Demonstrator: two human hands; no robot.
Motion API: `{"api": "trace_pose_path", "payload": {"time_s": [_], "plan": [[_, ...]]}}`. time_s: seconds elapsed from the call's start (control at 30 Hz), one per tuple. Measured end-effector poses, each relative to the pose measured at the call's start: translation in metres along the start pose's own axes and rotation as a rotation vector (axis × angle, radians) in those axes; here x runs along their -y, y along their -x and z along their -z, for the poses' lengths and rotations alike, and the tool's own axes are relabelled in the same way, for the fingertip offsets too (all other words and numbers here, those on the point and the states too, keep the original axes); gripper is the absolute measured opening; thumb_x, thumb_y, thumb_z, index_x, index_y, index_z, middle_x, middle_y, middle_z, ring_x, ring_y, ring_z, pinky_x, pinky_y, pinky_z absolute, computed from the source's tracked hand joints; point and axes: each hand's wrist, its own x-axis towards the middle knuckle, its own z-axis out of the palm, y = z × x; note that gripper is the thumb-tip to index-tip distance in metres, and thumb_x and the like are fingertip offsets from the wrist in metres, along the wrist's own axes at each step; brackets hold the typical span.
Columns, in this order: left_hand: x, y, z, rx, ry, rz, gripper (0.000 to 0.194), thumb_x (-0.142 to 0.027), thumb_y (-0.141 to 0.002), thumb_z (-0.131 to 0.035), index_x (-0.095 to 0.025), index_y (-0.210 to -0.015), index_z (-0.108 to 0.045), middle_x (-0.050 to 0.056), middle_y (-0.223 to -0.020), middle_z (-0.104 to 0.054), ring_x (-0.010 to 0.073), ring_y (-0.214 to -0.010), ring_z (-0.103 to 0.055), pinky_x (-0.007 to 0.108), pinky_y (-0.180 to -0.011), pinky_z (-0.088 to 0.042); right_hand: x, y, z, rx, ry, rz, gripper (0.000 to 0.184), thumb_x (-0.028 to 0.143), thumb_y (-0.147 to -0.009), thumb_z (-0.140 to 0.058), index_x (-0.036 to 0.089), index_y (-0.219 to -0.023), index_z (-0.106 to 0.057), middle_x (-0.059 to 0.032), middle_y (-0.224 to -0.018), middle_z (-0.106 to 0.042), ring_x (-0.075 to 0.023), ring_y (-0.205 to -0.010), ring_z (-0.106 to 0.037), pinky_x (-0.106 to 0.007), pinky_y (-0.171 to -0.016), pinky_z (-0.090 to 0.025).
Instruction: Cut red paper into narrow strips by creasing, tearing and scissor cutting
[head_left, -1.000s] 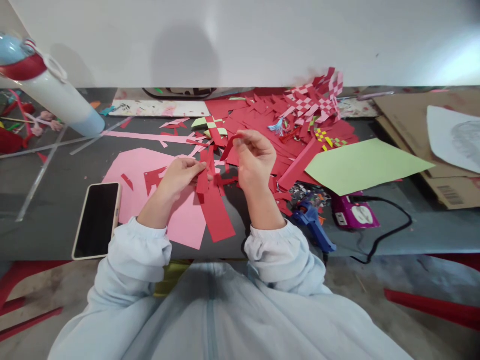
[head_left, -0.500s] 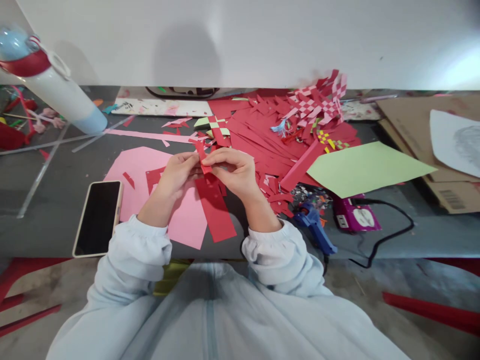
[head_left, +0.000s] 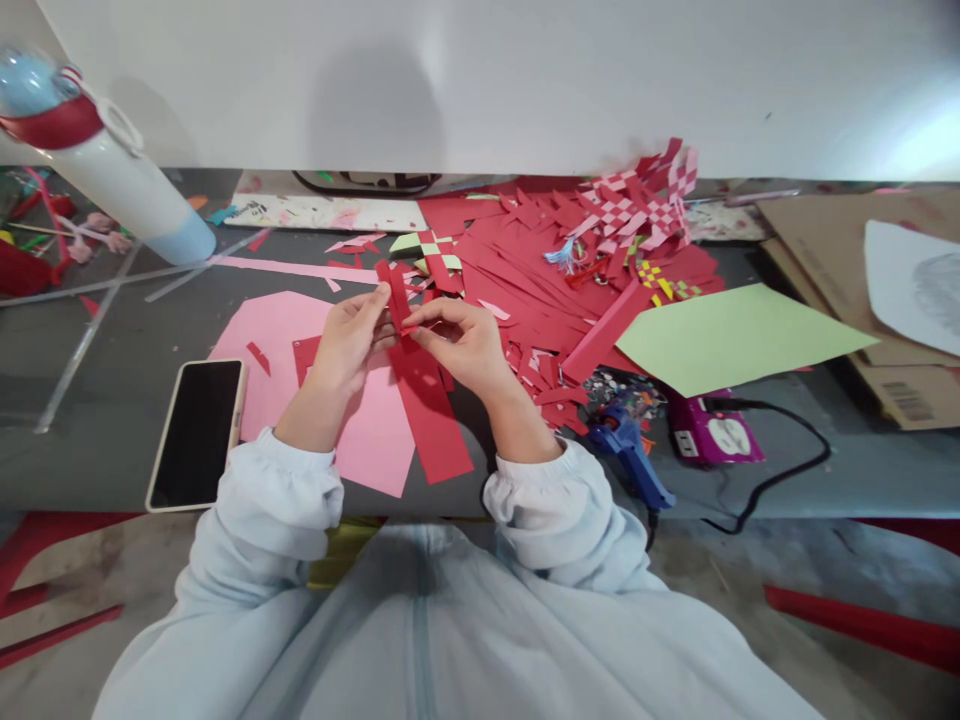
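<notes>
Here's the dark grey table (head_left: 112, 465), stretching right across, and on it the pink sheet (head_left: 379, 425), our marker. Beyond that sheet and to its right sprawls the pile of red paper (head_left: 495, 250); farther right of it, the pale green sheet (head_left: 742, 335). The phone (head_left: 199, 435) lies just beside the pink sheet's left edge, and the wide red strip (head_left: 439, 430) runs down along its right edge.

In come the hands: the left hand (head_left: 349, 335) above the pink sheet's far right part, the right hand (head_left: 461, 345) just off to the right of it. Between them, up past the sheet's far right corner, is the narrow red strip (head_left: 400, 300), seemingly doubled over and standing tilted. It looks like paper or thin card: very light, bendy across its width, firmer along a crease, easily dented or torn if squeezed hard. Best taken lightly by the edges and the ends.

And the grip! Both are closed right down on the strip: left thumb and fingers along its left side, right thumb and forefinger pinching its lower end, the two sets of fingertips very near each other.
</notes>
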Motion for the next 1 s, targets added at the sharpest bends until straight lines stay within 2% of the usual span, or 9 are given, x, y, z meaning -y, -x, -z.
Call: {"api": "trace_pose_path", "payload": {"time_s": [0.1, 0.17, 0.27, 0.37, 0.43, 0.53, 0.73, 0.87, 1.0], "plan": [[0.002, 0.001, 0.001, 0.001, -0.023, -0.052, 0.035, -0.051, -0.073, -0.078, -0.019, -0.072, -0.064, 0.0, -0.071, -0.068, 0.0127, -0.067, -0.066, 0.026, -0.072, -0.056, 0.001, 0.001, 0.0, 0.04, 0.03, 0.009, 0.01, 0.017, -0.077, -0.067, 0.021, -0.08, -0.076, -0.0025, -0.084, -0.077, -0.0141, -0.073, -0.068, -0.026, -0.062, -0.052], [0.005, 0.001, 0.002, 0.0, -0.034, -0.094, 0.037, -0.052, -0.069, -0.081, -0.018, -0.07, -0.065, 0.001, -0.07, -0.069, 0.0143, -0.068, -0.067, 0.027, -0.072, -0.057, 0.001, 0.001, 0.001, 0.053, 0.024, 0.0, 0.011, 0.022, -0.082, -0.065, 0.021, -0.081, -0.075, -0.0029, -0.082, -0.077, -0.0142, -0.072, -0.068, -0.027, -0.063, -0.052], [0.008, 0.0, 0.002, 0.004, -0.103, -0.159, 0.037, -0.053, -0.072, -0.078, -0.017, -0.072, -0.068, 0.004, -0.072, -0.071, 0.0182, -0.073, -0.069, 0.03, -0.074, -0.057, 0.0, 0.0, 0.002, -0.069, -0.054, -0.048, 0.018, 0.035, -0.087, -0.064, 0.021, -0.08, -0.073, -0.0024, -0.077, -0.074, -0.0144, -0.071, -0.068, -0.029, -0.069, -0.054], [0.011, 0.0, 0.001, 0.013, -0.253, -0.225, 0.034, -0.05, -0.077, -0.073, -0.017, -0.073, -0.071, 0.005, -0.076, -0.073, 0.0194, -0.077, -0.068, 0.03, -0.074, -0.055, -0.003, -0.004, 0.005, -0.192, -0.045, -0.111, 0.021, 0.04, -0.081, -0.072, 0.021, -0.09, -0.072, -0.0003, -0.079, -0.071, -0.0107, -0.063, -0.061, -0.026, -0.062, -0.049], [0.011, -0.001, 0.001, 0.037, -0.336, -0.271, 0.032, -0.048, -0.078, -0.072, -0.017, -0.071, -0.071, 0.004, -0.077, -0.074, 0.0183, -0.075, -0.067, 0.029, -0.073, -0.053, -0.006, -0.006, 0.006, -0.188, -0.009, -0.15, 0.025, 0.038, -0.077, -0.076, 0.02, -0.094, -0.072, 0.0009, -0.08, -0.07, -0.0085, -0.059, -0.055, -0.025, -0.057, -0.046], [0.012, -0.002, 0.001, 0.057, -0.377, -0.302, 0.031, -0.047, -0.078, -0.072, -0.017, -0.071, -0.073, 0.004, -0.077, -0.074, 0.0166, -0.072, -0.066, 0.027, -0.069, -0.05, -0.007, -0.008, 0.007, -0.188, -0.009, -0.189, 0.018, 0.033, -0.074, -0.076, 0.019, -0.084, -0.071, 0.0016, -0.076, -0.069, -0.0081, -0.058, -0.052, -0.025, -0.058, -0.046], [0.013, -0.004, 0.003, 0.005, -0.367, -0.249, 0.036, -0.053, -0.077, -0.07, -0.017, -0.077, -0.075, 0.006, -0.08, -0.075, 0.0185, -0.074, -0.065, 0.028, -0.067, -0.051, -0.005, -0.007, 0.007, -0.227, -0.161, -0.212, 0.012, 0.029, -0.07, -0.075, 0.02, -0.076, -0.07, 0.0022, -0.074, -0.067, -0.0083, -0.061, -0.052, -0.025, -0.062, -0.048], [0.012, -0.003, 0.003, 0.048, -0.489, -0.269, 0.027, -0.043, -0.081, -0.066, -0.018, -0.076, -0.076, 0.006, -0.08, -0.075, 0.0183, -0.073, -0.065, 0.027, -0.064, -0.048, -0.005, -0.007, 0.007, -0.203, -0.196, -0.234, 0.015, 0.03, -0.068, -0.078, 0.021, -0.077, -0.072, 0.0, -0.081, -0.069, -0.0109, -0.069, -0.059, -0.026, -0.062, -0.051], [0.01, -0.002, 0.001, 0.122, -0.633, -0.31, 0.023, -0.033, -0.081, -0.059, -0.019, -0.068, -0.072, 0.002, -0.068, -0.069, 0.0159, -0.066, -0.06, 0.027, -0.061, -0.044, -0.003, -0.007, 0.006, -0.193, -0.217, -0.306, 0.018, 0.031, -0.066, -0.078, 0.019, -0.079, -0.072, 0.0, -0.076, -0.07, -0.0122, -0.07, -0.063, -0.029, -0.067, -0.056]]}}
